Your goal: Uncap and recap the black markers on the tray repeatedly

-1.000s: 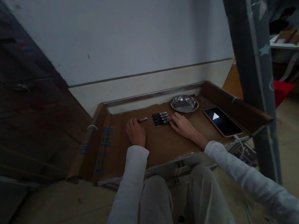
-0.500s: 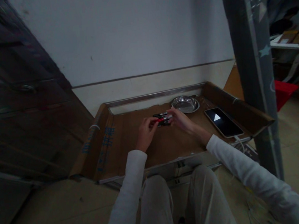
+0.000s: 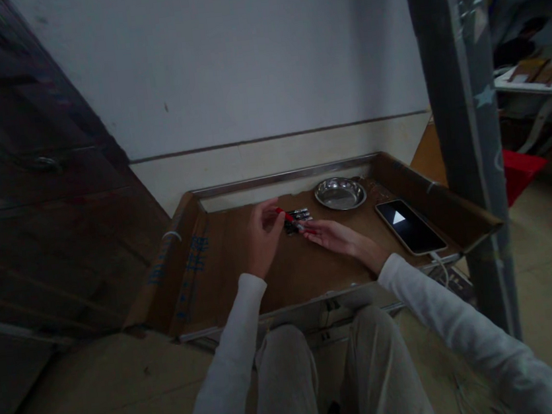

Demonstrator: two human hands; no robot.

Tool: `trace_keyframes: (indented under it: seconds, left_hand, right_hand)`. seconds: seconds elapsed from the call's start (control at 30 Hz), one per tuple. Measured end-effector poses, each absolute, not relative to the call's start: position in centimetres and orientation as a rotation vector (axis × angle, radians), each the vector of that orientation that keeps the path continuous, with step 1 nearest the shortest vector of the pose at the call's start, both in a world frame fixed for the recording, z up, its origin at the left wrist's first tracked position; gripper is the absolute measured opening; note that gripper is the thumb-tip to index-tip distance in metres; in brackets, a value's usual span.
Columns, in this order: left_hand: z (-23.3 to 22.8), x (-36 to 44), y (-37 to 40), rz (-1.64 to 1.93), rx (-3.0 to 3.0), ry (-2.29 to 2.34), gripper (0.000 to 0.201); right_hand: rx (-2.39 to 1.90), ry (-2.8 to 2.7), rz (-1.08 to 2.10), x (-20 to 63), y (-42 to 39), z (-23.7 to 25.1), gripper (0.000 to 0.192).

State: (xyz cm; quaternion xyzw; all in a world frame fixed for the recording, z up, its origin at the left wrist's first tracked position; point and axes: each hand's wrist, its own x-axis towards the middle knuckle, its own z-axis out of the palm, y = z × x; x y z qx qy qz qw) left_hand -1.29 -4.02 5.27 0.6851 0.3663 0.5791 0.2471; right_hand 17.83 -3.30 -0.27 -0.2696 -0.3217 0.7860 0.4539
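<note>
My left hand (image 3: 263, 236) is raised above the brown cardboard-lined tray (image 3: 223, 266), its fingertips pinched on a small red marker (image 3: 289, 218) that slants down to the right. My right hand (image 3: 332, 236) lies palm up just right of it, fingertips touching the marker's lower end. Behind both hands a row of black markers (image 3: 298, 217) rests on the cardboard, partly hidden by my fingers.
A round metal dish (image 3: 339, 193) sits at the tray's back right. A phone (image 3: 410, 225) with a lit screen and a white cable lies at the right. A grey post (image 3: 459, 113) stands close on the right, dark cabinets on the left, a wall behind.
My left hand picked the red marker off the cardboard and carried it right to the black markers. My right hand left the row, met the marker and turned palm up.
</note>
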Motion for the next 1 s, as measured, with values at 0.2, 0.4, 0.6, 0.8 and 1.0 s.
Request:
trace_keyframes:
  seconds: [0.2, 0.4, 0.6, 0.8, 1.0]
  left_hand:
    - [4.3, -3.0, -3.7, 1.585, 1.804, 1.141, 0.023]
    - [2.1, -4.1, -4.0, 1.122, 1.929, 1.117, 0.019]
    - [0.9, -2.4, -3.9, 0.905, 2.301, 1.146, 0.007]
    - [-0.1, -1.7, -3.0, 0.963, 2.42, 1.202, 0.003]
    - [-0.5, -1.9, -3.6, 0.971, 2.497, 1.268, 0.01]
  right_hand:
    - [-0.721, -0.97, 1.763, 18.0, -4.2, -0.7, 0.023]
    - [-0.944, -1.283, 1.232, 19.1, -5.0, -0.4, 0.023]
    - [-1.179, -1.801, 0.586, 18.6, -5.7, -0.1, 0.017]
    - [-1.125, -2.183, 0.257, 18.0, -5.8, 0.1, 0.021]
    - [-1.296, -2.221, 0.051, 19.2, -6.5, -0.1, 0.03]
